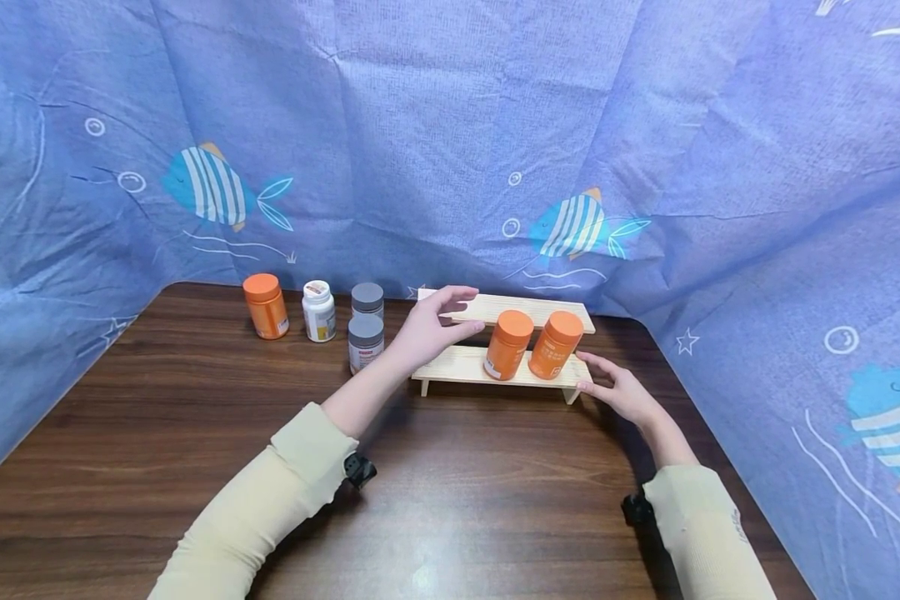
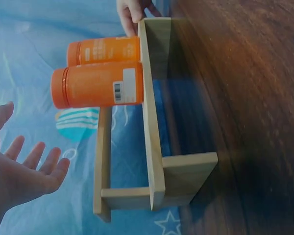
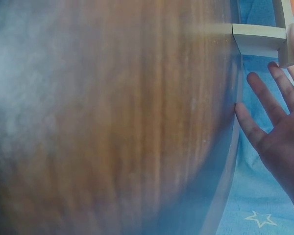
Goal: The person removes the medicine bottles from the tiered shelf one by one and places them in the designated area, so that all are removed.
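A two-step wooden shelf (image 1: 471,364) stands on the dark wooden table (image 1: 195,433). Two orange bottles (image 1: 507,344) (image 1: 555,344) stand side by side on its lower step, toward the right. My left hand (image 1: 457,312) hovers at the left end of the upper step with its fingers spread and holds nothing; the left wrist view shows its palm (image 2: 24,171) apart from the shelf (image 2: 152,122) and from the bottles (image 2: 95,88). My right hand (image 1: 592,373) has straight fingers (image 3: 272,93) that touch the right end of the lower step (image 3: 259,39).
Left of the shelf stand an orange bottle (image 1: 266,306), a white bottle (image 1: 318,311) and two grey-lidded bottles (image 1: 367,298) (image 1: 365,342). A blue fish-print cloth (image 1: 570,150) closes in the back and both sides of the table.
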Motion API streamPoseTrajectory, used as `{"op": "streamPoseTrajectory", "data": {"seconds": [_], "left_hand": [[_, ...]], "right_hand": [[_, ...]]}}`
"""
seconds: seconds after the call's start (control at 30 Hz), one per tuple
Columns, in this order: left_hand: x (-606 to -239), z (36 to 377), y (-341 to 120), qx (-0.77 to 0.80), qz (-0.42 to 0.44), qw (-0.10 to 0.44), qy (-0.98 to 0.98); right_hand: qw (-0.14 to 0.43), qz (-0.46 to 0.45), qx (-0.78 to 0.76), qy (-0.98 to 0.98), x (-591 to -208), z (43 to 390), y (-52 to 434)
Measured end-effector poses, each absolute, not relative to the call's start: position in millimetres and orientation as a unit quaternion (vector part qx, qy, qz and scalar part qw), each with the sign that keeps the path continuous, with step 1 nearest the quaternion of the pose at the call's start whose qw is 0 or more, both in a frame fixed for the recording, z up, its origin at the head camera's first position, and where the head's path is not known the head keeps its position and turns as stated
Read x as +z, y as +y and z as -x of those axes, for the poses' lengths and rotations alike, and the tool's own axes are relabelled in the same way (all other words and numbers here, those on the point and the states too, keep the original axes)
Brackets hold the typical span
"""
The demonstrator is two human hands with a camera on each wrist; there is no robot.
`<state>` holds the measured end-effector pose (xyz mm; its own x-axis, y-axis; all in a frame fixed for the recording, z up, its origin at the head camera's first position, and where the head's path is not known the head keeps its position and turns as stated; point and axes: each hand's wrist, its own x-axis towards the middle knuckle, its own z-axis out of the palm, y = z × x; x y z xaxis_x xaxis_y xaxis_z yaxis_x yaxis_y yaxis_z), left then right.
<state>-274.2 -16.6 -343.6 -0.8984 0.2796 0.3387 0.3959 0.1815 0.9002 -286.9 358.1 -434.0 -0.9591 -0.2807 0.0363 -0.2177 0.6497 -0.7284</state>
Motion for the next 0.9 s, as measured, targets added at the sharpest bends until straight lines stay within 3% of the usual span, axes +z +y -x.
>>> {"op": "streamPoseTrajectory", "data": {"seconds": [0.9], "left_hand": [[-370, 279, 37, -0.625, 0.234, 0.016, -0.745]], "right_hand": [[0.039, 0.144, -0.401, 0.904, -437, 289, 359]]}}
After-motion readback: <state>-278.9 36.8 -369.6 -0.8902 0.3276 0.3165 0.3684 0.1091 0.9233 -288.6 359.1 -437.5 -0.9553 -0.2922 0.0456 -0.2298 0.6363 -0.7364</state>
